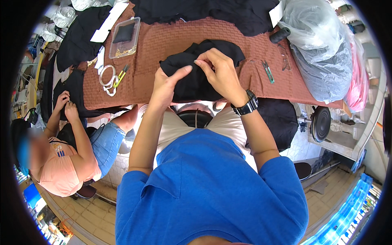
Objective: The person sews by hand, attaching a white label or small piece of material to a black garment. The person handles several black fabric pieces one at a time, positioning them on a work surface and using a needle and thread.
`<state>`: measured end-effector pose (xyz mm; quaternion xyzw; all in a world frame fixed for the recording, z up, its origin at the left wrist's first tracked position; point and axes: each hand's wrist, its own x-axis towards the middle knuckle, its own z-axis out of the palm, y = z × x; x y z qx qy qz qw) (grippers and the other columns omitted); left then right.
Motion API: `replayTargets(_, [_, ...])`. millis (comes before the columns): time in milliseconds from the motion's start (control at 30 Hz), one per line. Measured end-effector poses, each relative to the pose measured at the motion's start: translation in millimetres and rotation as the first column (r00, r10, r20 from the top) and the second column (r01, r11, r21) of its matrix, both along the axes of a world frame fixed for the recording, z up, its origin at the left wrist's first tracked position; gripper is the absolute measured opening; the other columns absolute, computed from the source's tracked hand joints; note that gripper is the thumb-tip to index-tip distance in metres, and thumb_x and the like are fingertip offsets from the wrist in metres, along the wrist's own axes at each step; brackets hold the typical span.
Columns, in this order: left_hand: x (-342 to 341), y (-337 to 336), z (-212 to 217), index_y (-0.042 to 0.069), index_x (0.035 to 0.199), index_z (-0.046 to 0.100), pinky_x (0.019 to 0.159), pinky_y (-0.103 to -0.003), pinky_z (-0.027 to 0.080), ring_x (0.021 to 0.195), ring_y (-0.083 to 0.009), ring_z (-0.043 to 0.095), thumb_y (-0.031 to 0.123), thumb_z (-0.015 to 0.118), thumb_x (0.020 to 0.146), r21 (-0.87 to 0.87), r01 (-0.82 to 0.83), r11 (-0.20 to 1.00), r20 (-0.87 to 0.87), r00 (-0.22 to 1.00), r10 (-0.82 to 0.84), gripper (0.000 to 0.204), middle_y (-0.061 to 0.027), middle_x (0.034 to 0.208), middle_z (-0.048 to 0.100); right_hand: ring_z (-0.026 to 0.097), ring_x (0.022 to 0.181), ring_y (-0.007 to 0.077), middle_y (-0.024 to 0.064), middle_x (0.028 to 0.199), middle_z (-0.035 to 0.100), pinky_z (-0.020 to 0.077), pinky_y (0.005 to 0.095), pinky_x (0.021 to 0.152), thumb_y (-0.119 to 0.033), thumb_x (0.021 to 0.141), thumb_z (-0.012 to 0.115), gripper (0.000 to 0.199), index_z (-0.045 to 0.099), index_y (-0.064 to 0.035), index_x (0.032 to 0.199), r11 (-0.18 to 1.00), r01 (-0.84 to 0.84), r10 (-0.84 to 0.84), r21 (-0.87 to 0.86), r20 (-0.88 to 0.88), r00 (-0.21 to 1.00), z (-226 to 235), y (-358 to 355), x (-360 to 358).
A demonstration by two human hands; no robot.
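Note:
A bunched piece of black fabric [192,83] lies at the near edge of a table covered with a brown textured cloth [163,41]. My left hand [168,83] grips the fabric's left side, thumb stretched across it. My right hand [220,71] pinches the fabric's top edge with fingertips close to the left thumb; a black watch sits on that wrist. Both forearms come up from my blue shirt.
Small thread snips [268,72] and a black thread spool [280,35] lie right of the fabric. Big plastic bags [322,53] fill the right end. A clear plastic box [124,37], tape rings [107,74] and more black cloth [228,12] lie left and behind. A seated person [69,143] at the left handles black fabric.

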<state>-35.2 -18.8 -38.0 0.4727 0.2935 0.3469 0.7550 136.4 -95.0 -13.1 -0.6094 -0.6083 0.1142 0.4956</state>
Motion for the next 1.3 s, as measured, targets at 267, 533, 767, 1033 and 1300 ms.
replayTargets(267, [11.9,-4.0,-24.6,0.002,0.108,0.068,0.087,-0.028,0.054,0.096,-0.0111,0.066,0.003,0.082,0.082,0.101,-0.111,0.989,-0.060,0.991,0.117,0.029,-0.0041,0.102,0.073,0.066,0.068,0.0238,0.0124,0.078,0.065,0.0529,0.0340,0.060,-0.004,0.096,0.063,0.010,0.054,-0.0003,0.095,0.950,-0.028,0.100,0.312,-0.216,0.971,49.0,21.1,-7.2])
replayTargets(533, [17.8,-11.8,-61.7,0.000,0.117,0.069,0.094,-0.032,0.052,0.105,-0.0167,0.067,0.016,0.084,0.082,0.024,-0.151,0.988,-0.234,0.960,0.152,0.041,-0.0091,0.114,0.072,0.062,0.076,0.0256,0.0088,0.086,0.058,0.0507,0.0393,0.063,-0.020,0.101,0.058,0.019,0.053,-0.0023,0.096,0.620,-0.599,0.778,0.508,-0.293,0.556,92.1,-16.3,-149.8])
replayTargets(767, [11.0,-20.1,-46.9,-0.002,0.116,0.070,0.096,-0.031,0.050,0.104,-0.0165,0.066,0.017,0.083,0.083,0.011,-0.144,0.989,-0.306,0.942,0.140,0.040,-0.0091,0.113,0.072,0.061,0.074,0.0327,0.0136,0.081,0.054,0.0492,0.0424,0.063,-0.015,0.094,0.060,0.017,0.049,-0.0023,0.091,0.393,-0.718,0.903,0.575,-0.096,0.418,125.0,-45.0,-199.8])
replayTargets(1033, [16.9,-15.6,-63.7,-0.004,0.116,0.070,0.094,-0.028,0.049,0.101,-0.0143,0.065,0.018,0.083,0.085,0.012,-0.109,0.994,-0.247,0.963,0.108,0.040,-0.0080,0.111,0.072,0.066,0.076,0.0332,0.0130,0.079,0.063,0.0507,0.0435,0.063,-0.017,0.098,0.054,0.020,0.050,-0.0007,0.087,0.236,-0.682,0.971,0.692,-0.184,0.149,147.5,-60.5,-228.1])
replayTargets(1300, [22.2,-14.3,-56.8,-0.005,0.107,0.073,0.087,-0.025,0.050,0.093,-0.0104,0.066,0.017,0.083,0.086,0.018,-0.143,0.990,-0.169,0.975,0.144,0.033,-0.0055,0.104,0.074,0.058,0.083,0.0410,0.0219,0.085,0.056,0.0464,0.0471,0.071,-0.020,0.108,0.038,0.026,0.048,-0.0001,0.095,0.005,-0.692,0.989,0.722,-0.106,-0.104,162.5,-70.6,-233.2])
